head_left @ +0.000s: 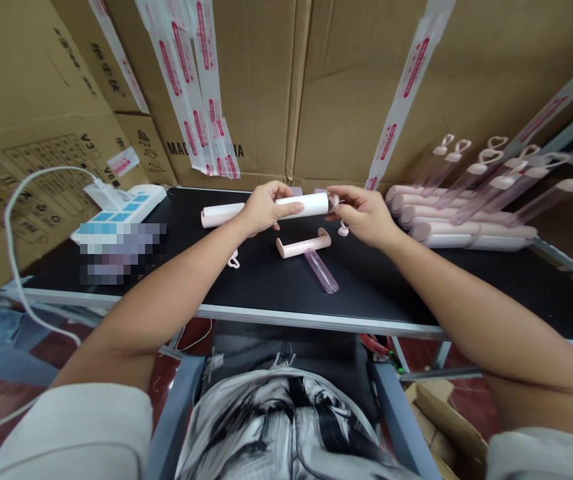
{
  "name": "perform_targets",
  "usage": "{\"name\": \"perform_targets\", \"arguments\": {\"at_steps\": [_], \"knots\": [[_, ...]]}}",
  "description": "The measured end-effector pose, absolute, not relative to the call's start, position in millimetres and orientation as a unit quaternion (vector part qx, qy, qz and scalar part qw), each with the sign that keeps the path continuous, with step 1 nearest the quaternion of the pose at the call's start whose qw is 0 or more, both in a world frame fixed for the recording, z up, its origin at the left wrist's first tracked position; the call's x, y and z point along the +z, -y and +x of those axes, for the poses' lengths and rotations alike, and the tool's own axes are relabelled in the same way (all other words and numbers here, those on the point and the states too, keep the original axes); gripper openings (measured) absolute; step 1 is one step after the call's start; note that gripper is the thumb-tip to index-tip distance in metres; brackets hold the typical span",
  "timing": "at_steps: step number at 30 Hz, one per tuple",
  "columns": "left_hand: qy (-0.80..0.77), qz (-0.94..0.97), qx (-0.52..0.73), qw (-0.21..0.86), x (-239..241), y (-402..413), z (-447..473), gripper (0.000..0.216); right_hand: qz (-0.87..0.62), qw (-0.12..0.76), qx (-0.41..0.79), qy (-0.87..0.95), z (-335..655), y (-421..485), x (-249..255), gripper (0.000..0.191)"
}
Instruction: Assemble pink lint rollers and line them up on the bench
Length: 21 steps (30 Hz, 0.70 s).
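Observation:
My left hand [266, 208] is closed around a white roll [311, 203], holding it level above the black table. At the roll's right end, my right hand [359, 212] pinches a small pink end piece [333, 201]. Below the roll lies a pink U-shaped holder [302, 247], with a clear pink tube [322, 272] beside it. A small pink cap [343, 229] rests under my right fingers. Left of my left hand is another pink-and-white roller [221, 215]. A heart-shaped loop [234, 259] shows partly behind my left forearm.
Several pink rollers [471, 233] lie stacked at the right, with clear tubes bearing heart-loop caps [491, 157] leaning on them. A white power strip [116, 217] with a cable stands at the left, by a blurred patch. Taped cardboard boxes [266, 87] wall the back of the table [246, 287].

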<state>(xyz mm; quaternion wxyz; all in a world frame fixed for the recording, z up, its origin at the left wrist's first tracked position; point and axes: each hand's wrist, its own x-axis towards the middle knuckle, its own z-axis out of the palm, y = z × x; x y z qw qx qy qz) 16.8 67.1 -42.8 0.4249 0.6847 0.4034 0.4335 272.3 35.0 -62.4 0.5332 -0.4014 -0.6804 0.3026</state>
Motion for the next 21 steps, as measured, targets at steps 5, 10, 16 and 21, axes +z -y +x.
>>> {"name": "perform_targets", "arguments": {"at_steps": [5,10,16,21], "knots": [[-0.481,0.690,0.413,0.350,-37,-63,19,0.042,-0.505,0.529,0.211,0.649,307,-56,-57,0.048],[-0.540,0.726,0.376,0.197,-30,-75,23,0.046,-0.656,0.303,0.071,0.688,348,-75,-63,0.018],[-0.495,0.830,0.252,0.054,-15,-90,60,0.045,-0.650,0.120,0.042,0.749,351,-83,-70,0.012],[-0.453,0.871,0.190,0.011,-10,-92,93,0.048,-0.616,0.160,0.049,0.770,354,-81,-68,0.018]]}}
